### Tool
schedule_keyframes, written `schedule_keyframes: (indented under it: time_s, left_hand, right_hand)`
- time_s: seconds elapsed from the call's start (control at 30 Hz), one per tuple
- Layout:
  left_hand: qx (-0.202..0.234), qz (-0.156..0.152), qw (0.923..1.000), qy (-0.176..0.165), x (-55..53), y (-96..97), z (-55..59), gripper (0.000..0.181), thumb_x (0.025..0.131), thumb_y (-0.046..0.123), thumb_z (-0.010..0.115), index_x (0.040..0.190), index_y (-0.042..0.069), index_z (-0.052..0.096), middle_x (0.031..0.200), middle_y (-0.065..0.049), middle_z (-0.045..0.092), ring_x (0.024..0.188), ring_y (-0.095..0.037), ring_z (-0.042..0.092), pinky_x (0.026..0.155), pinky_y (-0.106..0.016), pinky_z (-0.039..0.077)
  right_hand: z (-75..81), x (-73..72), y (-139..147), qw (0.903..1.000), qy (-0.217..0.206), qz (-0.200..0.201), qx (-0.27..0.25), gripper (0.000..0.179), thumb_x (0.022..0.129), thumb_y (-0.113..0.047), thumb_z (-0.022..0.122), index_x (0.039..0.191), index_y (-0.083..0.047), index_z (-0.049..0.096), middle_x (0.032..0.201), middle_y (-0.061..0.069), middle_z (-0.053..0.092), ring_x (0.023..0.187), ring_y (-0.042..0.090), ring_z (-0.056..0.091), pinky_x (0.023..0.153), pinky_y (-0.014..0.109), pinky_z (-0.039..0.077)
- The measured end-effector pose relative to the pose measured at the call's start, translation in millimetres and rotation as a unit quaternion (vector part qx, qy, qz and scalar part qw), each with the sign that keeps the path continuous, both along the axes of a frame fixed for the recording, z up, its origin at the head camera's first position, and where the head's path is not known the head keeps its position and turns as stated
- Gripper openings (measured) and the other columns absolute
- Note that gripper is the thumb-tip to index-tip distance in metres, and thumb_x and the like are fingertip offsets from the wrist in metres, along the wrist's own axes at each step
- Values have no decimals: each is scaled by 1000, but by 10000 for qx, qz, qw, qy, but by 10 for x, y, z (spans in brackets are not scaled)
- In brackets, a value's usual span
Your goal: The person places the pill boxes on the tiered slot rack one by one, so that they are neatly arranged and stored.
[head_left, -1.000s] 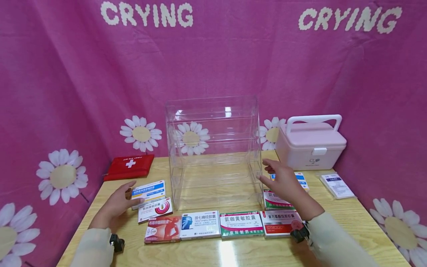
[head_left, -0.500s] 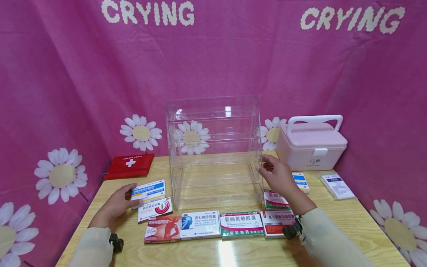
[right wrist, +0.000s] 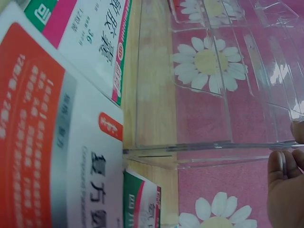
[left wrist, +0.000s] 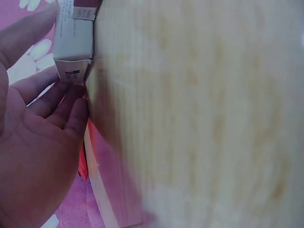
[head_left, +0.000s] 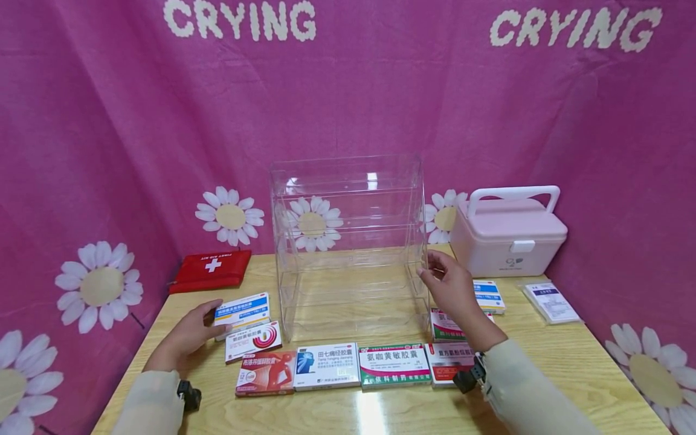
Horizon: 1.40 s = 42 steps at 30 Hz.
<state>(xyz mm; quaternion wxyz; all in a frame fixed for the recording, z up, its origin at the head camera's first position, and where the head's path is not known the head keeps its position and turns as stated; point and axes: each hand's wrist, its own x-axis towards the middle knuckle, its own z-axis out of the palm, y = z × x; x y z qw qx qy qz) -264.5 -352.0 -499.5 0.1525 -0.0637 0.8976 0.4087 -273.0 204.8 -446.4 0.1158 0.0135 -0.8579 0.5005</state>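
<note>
A clear plastic tiered display rack (head_left: 350,225) stands mid-table. My right hand (head_left: 450,281) pinches its right side panel; in the right wrist view, thumb and fingers (right wrist: 278,171) lie on either side of that panel's edge. My left hand (head_left: 187,331) rests with relaxed fingers at the left end of a blue-and-white medicine box (head_left: 247,309). A white capsule box with a pink swirl (head_left: 255,342) overlaps its front. In the left wrist view, fingertips (left wrist: 76,111) lie right by a box end (left wrist: 73,70).
Along the front lie a red box (head_left: 265,374), a white-and-blue box (head_left: 327,367), a green-and-white box (head_left: 395,365) and a red-and-white box (head_left: 451,368). More boxes lie beneath my right forearm. A red first-aid pouch (head_left: 211,272), pink lidded case (head_left: 508,241) and bagged packet (head_left: 550,303) stand farther back.
My right hand has moved slightly left and closed its thumb and fingers onto the rack's right side. The left hand and the boxes have stayed put.
</note>
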Motion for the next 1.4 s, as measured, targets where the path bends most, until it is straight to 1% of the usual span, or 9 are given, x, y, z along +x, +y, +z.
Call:
schedule_keyframes:
  time_s: [0.13, 0.23, 0.33, 0.43, 0.6, 0.83, 1.1, 1.23, 1.4]
  left_hand:
    - [-58, -169, 9998, 46, 21, 19, 57, 99, 99, 26, 81, 173, 2, 19, 174, -34, 21, 158, -57, 23, 129, -74, 24]
    - [-134, -214, 9996, 105, 32, 23, 71, 98, 99, 25, 81, 173, 3, 20, 173, -34, 22, 156, -56, 25, 128, -75, 25]
    - [-54, -108, 9999, 97, 45, 24, 62, 96, 99, 24, 82, 172, 5, 22, 172, -32, 22, 154, -55, 28, 128, -73, 28]
    - [66, 40, 9999, 127, 44, 22, 45, 94, 98, 22, 83, 171, 6, 25, 171, -31, 23, 150, -53, 32, 129, -71, 32]
    - [130, 151, 9994, 276, 20, 26, 24, 88, 98, 17, 82, 167, 4, 29, 165, -30, 29, 143, -49, 39, 129, -68, 35]
    - [327, 387, 9985, 209, 25, 17, 24, 95, 95, 17, 85, 167, 0, 26, 164, -31, 38, 140, -48, 44, 129, -68, 36]
    - [54, 422, 9970, 647, 39, 35, 56, 79, 98, 12, 81, 160, -4, 36, 154, -32, 48, 131, -45, 50, 123, -64, 44]
    - [32, 646, 9956, 682, 47, 22, 79, 67, 102, 11, 76, 158, -2, 41, 154, -31, 50, 131, -44, 51, 122, -63, 46]
    - [-86, 816, 9924, 918, 50, 27, 106, 60, 106, 10, 70, 159, 1, 43, 157, -32, 50, 137, -48, 51, 123, -66, 45]
  right_hand:
    - [-45, -14, -3, 9996, -79, -49, -267, 48, 109, -19, 69, 154, -4, 58, 140, 19, 67, 134, 32, 63, 116, 43, 56]
    - [-69, -18, -7, 9988, -154, -71, -450, 49, 109, -19, 69, 155, -6, 57, 141, 18, 66, 134, 31, 62, 113, 31, 57]
    - [-83, -10, -16, 9980, -185, -68, -593, 49, 109, -19, 68, 155, -5, 57, 142, 19, 66, 135, 31, 61, 106, 18, 54]
    - [-89, 2, -24, 9972, -245, -85, -708, 49, 110, -21, 68, 155, -7, 57, 144, 19, 65, 136, 30, 60, 102, 11, 51]
    - [-87, 12, -32, 9958, -391, -176, -803, 48, 111, -24, 67, 157, -11, 57, 145, 16, 65, 135, 28, 60, 100, 8, 51]
    - [-72, 27, -44, 9947, -502, -178, -878, 50, 111, -25, 66, 158, -13, 56, 149, 15, 63, 137, 27, 59, 104, 12, 53]
    - [-83, 26, -32, 9947, -475, -185, -888, 49, 111, -22, 67, 158, -13, 56, 148, 15, 64, 137, 28, 59, 102, 10, 51]
    - [-81, 27, -36, 9946, -491, -184, -900, 48, 111, -21, 67, 157, -12, 57, 147, 15, 64, 137, 28, 59, 105, 15, 53]
    - [-85, 20, -33, 9945, -418, -148, -949, 49, 111, -21, 67, 157, -11, 57, 146, 16, 64, 135, 27, 59, 101, 9, 51]
